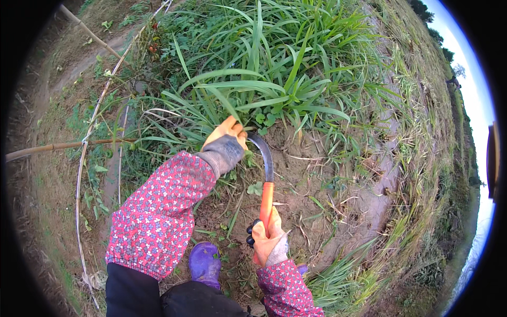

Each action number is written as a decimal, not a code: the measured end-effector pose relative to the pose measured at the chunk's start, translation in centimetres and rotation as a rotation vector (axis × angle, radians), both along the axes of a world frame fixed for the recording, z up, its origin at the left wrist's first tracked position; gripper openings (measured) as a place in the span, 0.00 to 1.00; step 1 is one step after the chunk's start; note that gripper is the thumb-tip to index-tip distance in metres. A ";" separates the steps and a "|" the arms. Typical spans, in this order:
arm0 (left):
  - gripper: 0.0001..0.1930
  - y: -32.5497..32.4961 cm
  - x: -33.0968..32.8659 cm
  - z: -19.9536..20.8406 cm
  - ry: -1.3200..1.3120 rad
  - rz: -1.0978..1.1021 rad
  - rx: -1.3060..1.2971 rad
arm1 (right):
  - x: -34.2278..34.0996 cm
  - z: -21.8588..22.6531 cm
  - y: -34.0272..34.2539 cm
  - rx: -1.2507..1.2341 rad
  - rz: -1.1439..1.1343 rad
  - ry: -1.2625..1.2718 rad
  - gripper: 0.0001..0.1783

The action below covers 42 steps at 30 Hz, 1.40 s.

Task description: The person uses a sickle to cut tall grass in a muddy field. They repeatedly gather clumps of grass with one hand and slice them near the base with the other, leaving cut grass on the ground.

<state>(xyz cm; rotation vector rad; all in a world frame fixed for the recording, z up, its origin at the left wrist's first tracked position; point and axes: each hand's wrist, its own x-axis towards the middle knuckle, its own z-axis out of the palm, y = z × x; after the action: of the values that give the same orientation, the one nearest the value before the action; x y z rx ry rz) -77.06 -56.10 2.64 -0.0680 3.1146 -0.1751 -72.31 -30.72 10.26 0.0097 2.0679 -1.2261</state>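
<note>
My left hand (226, 143), in an orange and grey work glove, is closed around blades of tall green grass (282, 95) at the front of a thick clump. In my right hand (270, 242), also gloved in orange, is the orange handle of a sickle (267, 164). Its dark curved blade arcs up and to the left. The blade's tip reaches in beside my left hand, at the foot of the grass, where leaves and glove partly hide it. Flowered pink sleeves cover both forearms.
Bare brown soil (301, 179) lies around the sickle. Thin bamboo poles (87, 140) stand and cross at the left, with a leafy plant bearing small red fruit (153, 48). Cut grass (338, 272) lies at lower right. A purple boot (205, 264) is below my left arm.
</note>
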 end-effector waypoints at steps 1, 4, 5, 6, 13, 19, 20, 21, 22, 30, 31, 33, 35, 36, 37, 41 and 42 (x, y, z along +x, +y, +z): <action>0.08 -0.4 -0.5 -1.5 -0.042 0.050 0.138 | 0.0 0.5 -0.1 0.027 -0.021 -0.090 0.34; 0.06 0.0 -0.8 -2.1 -0.135 -0.020 0.115 | -0.6 -0.8 -0.5 0.238 0.141 0.211 0.34; 0.05 0.3 0.1 -2.6 -0.106 -0.015 0.207 | -0.6 -0.5 -1.1 0.351 0.209 0.203 0.34; 0.04 0.3 0.6 -2.6 -0.056 -0.014 0.293 | 0.8 -1.6 0.6 0.330 0.144 0.141 0.35; 0.11 -3.3 7.7 -7.4 0.054 0.040 0.593 | 3.3 1.3 3.6 0.084 -0.091 0.271 0.35; 0.05 0.5 3.4 2.0 0.072 0.035 0.146 | -5.5 -3.3 -5.6 0.169 0.028 0.247 0.31; 0.05 0.5 1.8 1.0 0.163 -0.006 0.159 | -6.0 -4.3 -5.8 0.162 0.121 0.253 0.31; 0.09 0.4 0.5 -0.1 0.137 -0.016 0.100 | -6.2 -4.3 -6.6 0.151 0.218 0.255 0.31; 0.13 0.4 -1.0 -1.3 0.061 0.034 0.083 | -5.7 -3.5 -6.8 0.193 0.179 0.219 0.32; 0.18 -2.1 -5.2 -3.8 -0.319 0.275 0.032 | -5.0 -1.1 -7.9 0.413 0.346 0.224 0.33; 0.15 -1.5 -5.8 -2.9 -0.299 0.286 0.041 | -5.7 -1.2 -7.7 0.505 0.412 0.299 0.33; 0.09 -2.4 -4.9 -3.1 -0.198 0.378 0.182 | -4.9 -2.0 -6.8 0.399 0.369 0.234 0.32; 0.08 -2.5 -3.0 -3.8 -0.221 0.332 0.157 | -2.7 0.2 -5.4 0.393 0.303 0.087 0.32; 0.08 -2.1 -2.7 -4.3 -0.246 0.227 0.096 | -1.6 0.6 -3.7 0.337 0.277 0.141 0.33; 0.08 -2.0 -3.0 -2.6 -0.439 0.354 0.201 | -0.8 0.7 -2.2 0.267 0.254 0.168 0.33; 0.04 -0.6 1.0 -2.2 -0.118 0.492 0.337 | 1.2 1.8 -0.1 0.295 0.259 0.130 0.34; 0.04 -0.7 1.7 -4.2 -0.090 0.515 0.343 | 0.9 1.7 -0.4 0.274 0.273 0.194 0.34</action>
<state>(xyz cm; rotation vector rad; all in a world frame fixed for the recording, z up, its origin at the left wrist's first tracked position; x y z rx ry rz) -75.40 -56.84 -1.55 -0.8090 2.8644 0.3508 -71.36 -31.16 11.99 -0.2659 2.3011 -0.7999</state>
